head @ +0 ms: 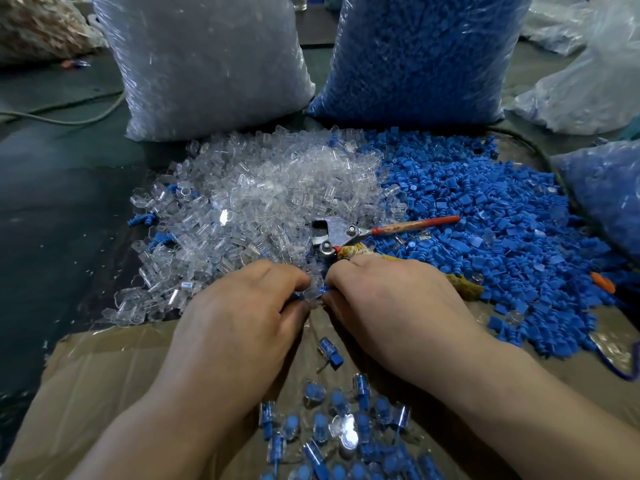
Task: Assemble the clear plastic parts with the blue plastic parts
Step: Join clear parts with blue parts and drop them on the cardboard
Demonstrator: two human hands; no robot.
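A heap of clear plastic parts (263, 195) lies at the centre left, and a heap of blue plastic parts (485, 216) spreads to its right. My left hand (239, 306) and my right hand (391, 299) meet fingertip to fingertip at the heaps' near edge. Between them they pinch a small clear part with a blue part (317, 292), mostly hidden by the fingers. Several joined clear-and-blue pieces (346, 424) lie on the cardboard (104, 375) below my wrists; one joined piece (330, 351) lies apart, just under my hands.
Pliers with red handles (349, 233) rest on the heaps just beyond my right hand. A tall bag of clear parts (207, 64) and a tall bag of blue parts (422, 57) stand behind. More bags sit at the right, and a cable (69, 116) crosses the dark floor at the left.
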